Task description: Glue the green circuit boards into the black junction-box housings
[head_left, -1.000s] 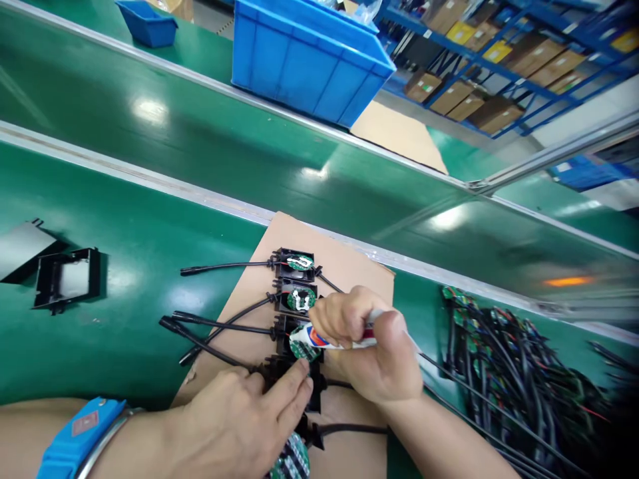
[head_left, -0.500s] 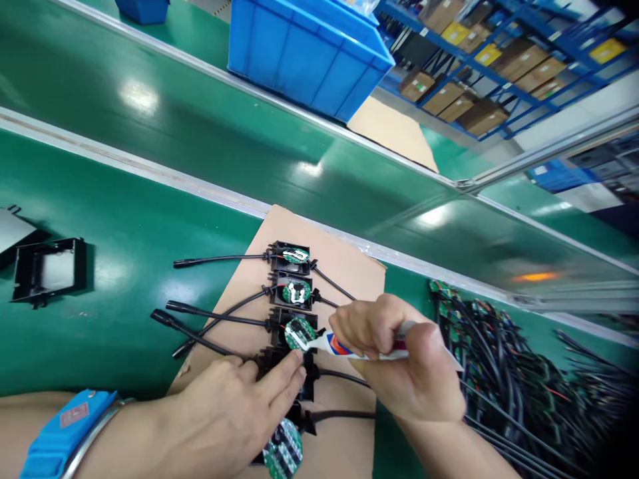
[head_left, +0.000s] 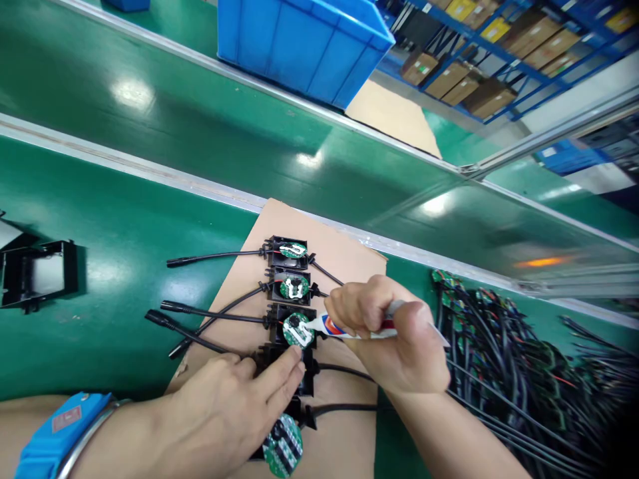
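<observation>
My right hand (head_left: 394, 346) is closed round a white glue tube (head_left: 344, 327) with its nozzle on a round green circuit board (head_left: 298, 330) in the third black housing of a row. My left hand (head_left: 224, 412) lies over the fourth black housing (head_left: 307, 372), fingers stretched and fingertips just below that board. Two more housings with green boards (head_left: 292, 287) sit above in the row, each with a black cable (head_left: 210, 256) running left. Another green board (head_left: 283, 454) lies under my left hand. All rest on a brown cardboard sheet (head_left: 344, 253).
A heap of black cables with green boards (head_left: 504, 352) lies at the right. A black frame part (head_left: 34, 274) sits on the green bench at the left. A blue crate (head_left: 299, 43) stands beyond the green conveyor belt (head_left: 200, 126). Shelves with cartons (head_left: 479, 80) are behind.
The tube's nozzle has shifted slightly across the third board, leaving white glue on it. My left hand has stayed on the fourth housing. The camera has tilted a little.
</observation>
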Demonstrator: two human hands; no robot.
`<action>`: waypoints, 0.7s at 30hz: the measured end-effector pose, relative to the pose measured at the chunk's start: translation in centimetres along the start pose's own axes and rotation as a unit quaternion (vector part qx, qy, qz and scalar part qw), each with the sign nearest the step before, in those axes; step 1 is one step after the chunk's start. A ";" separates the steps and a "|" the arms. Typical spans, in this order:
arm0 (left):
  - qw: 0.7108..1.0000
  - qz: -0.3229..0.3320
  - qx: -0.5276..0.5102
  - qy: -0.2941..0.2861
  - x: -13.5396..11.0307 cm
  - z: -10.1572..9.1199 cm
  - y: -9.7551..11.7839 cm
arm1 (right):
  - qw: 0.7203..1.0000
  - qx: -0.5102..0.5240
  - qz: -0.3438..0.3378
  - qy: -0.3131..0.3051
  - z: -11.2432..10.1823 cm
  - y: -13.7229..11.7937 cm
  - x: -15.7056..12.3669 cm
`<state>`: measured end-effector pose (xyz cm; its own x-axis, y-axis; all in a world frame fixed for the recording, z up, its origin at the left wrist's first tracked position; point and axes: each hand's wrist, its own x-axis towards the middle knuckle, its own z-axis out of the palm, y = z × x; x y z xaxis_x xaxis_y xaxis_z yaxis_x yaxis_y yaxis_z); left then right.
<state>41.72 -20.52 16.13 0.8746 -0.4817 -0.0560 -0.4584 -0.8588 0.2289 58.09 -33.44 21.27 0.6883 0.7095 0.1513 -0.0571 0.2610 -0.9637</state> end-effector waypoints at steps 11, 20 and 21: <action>0.996 0.076 0.038 0.034 -1.5 -2.1 2.1 | 0.998 0.060 0.001 0.000 3.6 -0.7 -4.4; 0.996 0.081 0.025 0.030 -1.8 -1.6 1.6 | 0.998 -0.016 -0.059 0.002 4.3 0.5 -5.4; 0.996 0.076 0.024 0.033 -2.0 -1.4 1.7 | 0.998 -0.021 -0.055 0.003 4.2 0.4 -5.6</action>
<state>39.47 -20.76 17.95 0.8023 -0.5956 0.0409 -0.5920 -0.7850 0.1823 51.21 -34.55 20.92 0.6932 0.6737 0.2559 0.0501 0.3092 -0.9497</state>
